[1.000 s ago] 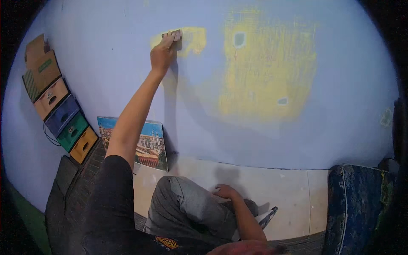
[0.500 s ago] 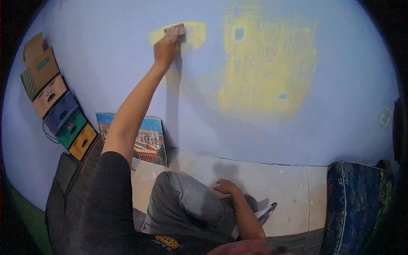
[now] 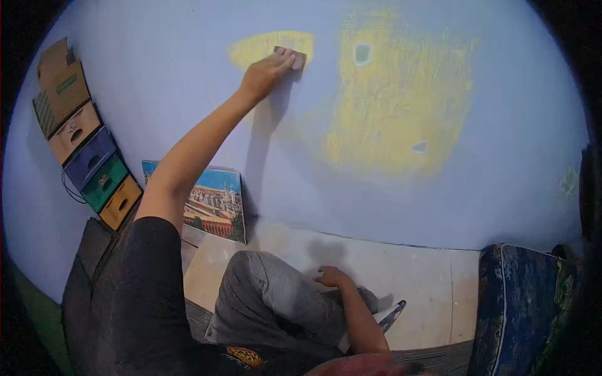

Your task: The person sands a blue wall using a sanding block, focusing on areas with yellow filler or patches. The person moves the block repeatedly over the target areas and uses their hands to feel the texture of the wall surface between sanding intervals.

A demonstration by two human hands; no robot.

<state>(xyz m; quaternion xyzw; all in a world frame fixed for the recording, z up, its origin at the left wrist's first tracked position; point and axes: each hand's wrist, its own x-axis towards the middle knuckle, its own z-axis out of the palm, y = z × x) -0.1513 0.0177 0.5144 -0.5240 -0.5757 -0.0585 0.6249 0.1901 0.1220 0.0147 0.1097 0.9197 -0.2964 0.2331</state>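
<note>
Brown pad point(image 3: 299, 61) meets the wall point(image 3: 382, 210), pinched in your left grip point(image 3: 263, 74), probably for even contact. Your right grip point(image 3: 334, 277) spreads loosely.

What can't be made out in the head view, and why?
Head view, all items:
Wall-facing side of the brown pad: hidden by pad and left hand.
Part of the cityscape picture: behind the left arm.
Palm of the right hand: turned away.
Right end of the blue patterned cushion: lost in dark edge.
</note>
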